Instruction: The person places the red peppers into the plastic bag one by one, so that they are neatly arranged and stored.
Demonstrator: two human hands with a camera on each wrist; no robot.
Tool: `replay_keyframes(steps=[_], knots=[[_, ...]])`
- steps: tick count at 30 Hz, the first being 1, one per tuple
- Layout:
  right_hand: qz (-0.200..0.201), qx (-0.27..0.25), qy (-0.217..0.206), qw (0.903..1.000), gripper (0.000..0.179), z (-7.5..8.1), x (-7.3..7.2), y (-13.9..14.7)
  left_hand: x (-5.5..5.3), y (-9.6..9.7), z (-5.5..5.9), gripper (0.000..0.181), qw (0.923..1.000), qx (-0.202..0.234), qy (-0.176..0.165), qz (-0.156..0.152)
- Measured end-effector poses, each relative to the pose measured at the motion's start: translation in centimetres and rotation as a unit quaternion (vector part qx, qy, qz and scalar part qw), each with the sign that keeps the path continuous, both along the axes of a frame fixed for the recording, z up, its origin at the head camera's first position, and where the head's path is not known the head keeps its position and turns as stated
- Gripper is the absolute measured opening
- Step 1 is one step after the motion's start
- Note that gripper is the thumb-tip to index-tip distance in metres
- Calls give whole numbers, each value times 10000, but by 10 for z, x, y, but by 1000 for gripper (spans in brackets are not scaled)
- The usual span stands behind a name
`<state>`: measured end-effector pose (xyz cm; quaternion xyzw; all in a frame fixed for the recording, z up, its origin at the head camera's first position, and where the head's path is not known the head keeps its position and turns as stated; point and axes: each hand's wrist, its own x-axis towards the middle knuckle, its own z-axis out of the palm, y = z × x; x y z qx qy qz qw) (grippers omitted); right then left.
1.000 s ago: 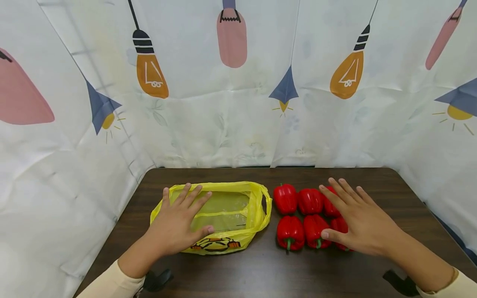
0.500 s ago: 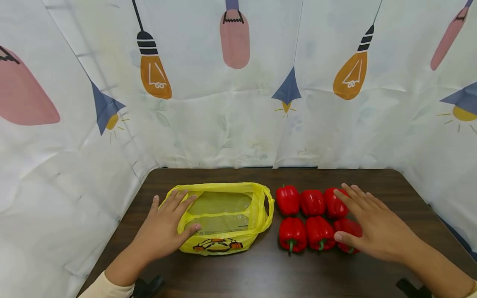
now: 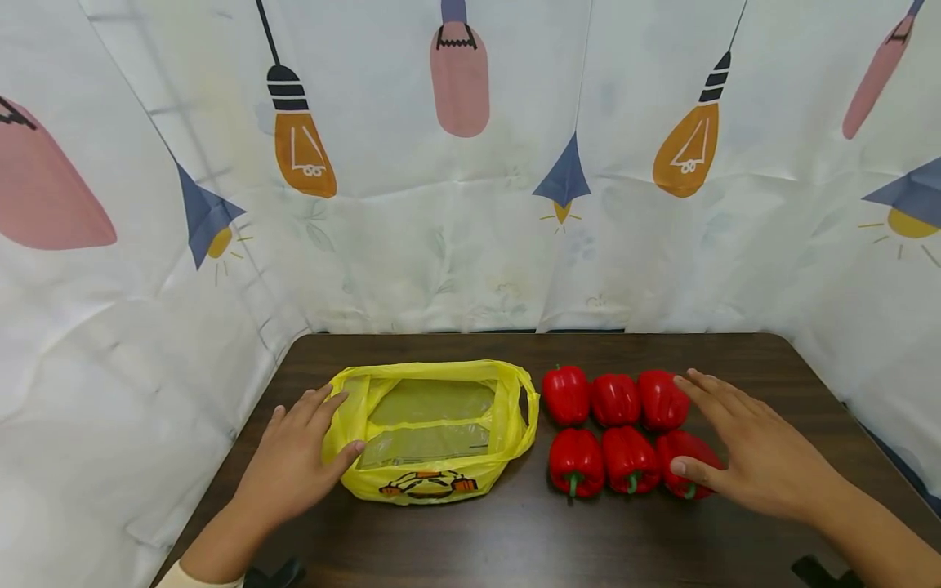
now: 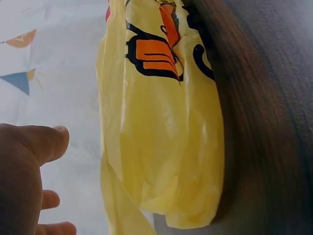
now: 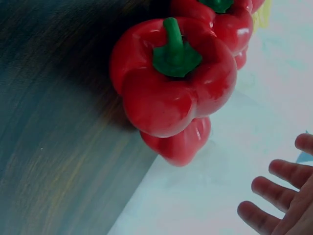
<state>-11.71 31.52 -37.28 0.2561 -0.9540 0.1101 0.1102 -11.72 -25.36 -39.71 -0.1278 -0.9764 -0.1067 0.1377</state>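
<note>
A yellow plastic bag (image 3: 507, 425) with an orange and black print lies on the table with its mouth spread wide; a loop handle stands at its right side. My left hand (image 3: 294, 461) hovers at the bag's left edge, fingers spread and holding nothing. In the left wrist view the thumb is apart from the bag (image 4: 161, 112). To the right of the bag, red bell peppers (image 3: 628, 459) with green stems sit in two rows. My right hand (image 3: 764, 449) is over the right end of those rows, fingers extended, apart from the nearest bell pepper (image 5: 161, 103) in the right wrist view.
The dark wood table (image 3: 485, 543) has a rounded back edge. A white curtain (image 3: 456, 261) printed with lamps surrounds it at the back and sides. Black straps (image 3: 827, 572) show by both wrists.
Both hands have drawn apart: the left moved left and down off the bag's opening, the right moved right, uncovering more of the peppers. The bag and the peppers stay in place.
</note>
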Motion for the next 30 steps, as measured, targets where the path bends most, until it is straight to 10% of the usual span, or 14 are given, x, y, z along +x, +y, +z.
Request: replay_keyframes(steps=[22, 30], knots=[[-360, -127, -227, 9990, 103, -13, 3, 12, 4, -15, -20, 81, 9981, 440, -135, 418], [-436, -221, -267, 9984, 102, -21, 3, 15, 8, -23, -26, 88, 9905, 578, -747, 1001]])
